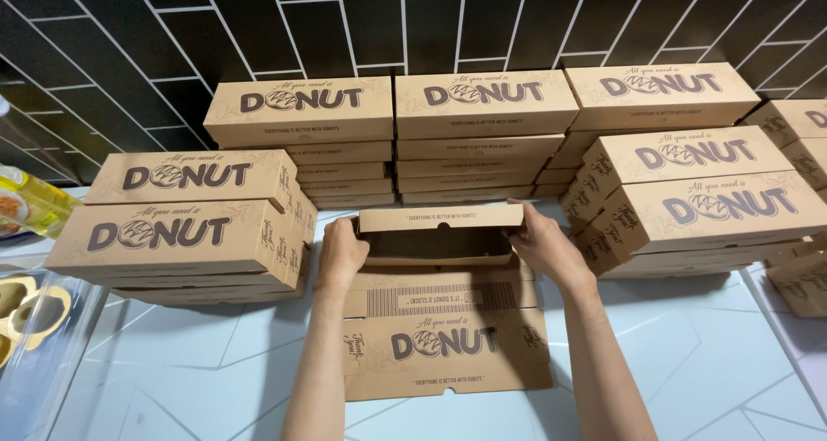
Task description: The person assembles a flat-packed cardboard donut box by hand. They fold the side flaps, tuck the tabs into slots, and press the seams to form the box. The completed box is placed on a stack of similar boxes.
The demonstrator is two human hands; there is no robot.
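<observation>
A brown cardboard box (444, 320) lies partly folded on the pale counter, its printed lid panel flat toward me and its far wall standing up. My left hand (340, 253) grips the box's left end, fingers curled over the side flap. At the other end, my right hand (543, 243) holds the upper right corner of the raised far wall (439, 219). Both forearms reach in from the bottom of the view.
Stacks of finished brown boxes ring the work spot: left (177, 234), back (478, 105), right (702, 204). A black tiled wall rises behind. A yellow bottle (30, 201) and a clear tray with round yellow pieces (26, 316) sit at the far left.
</observation>
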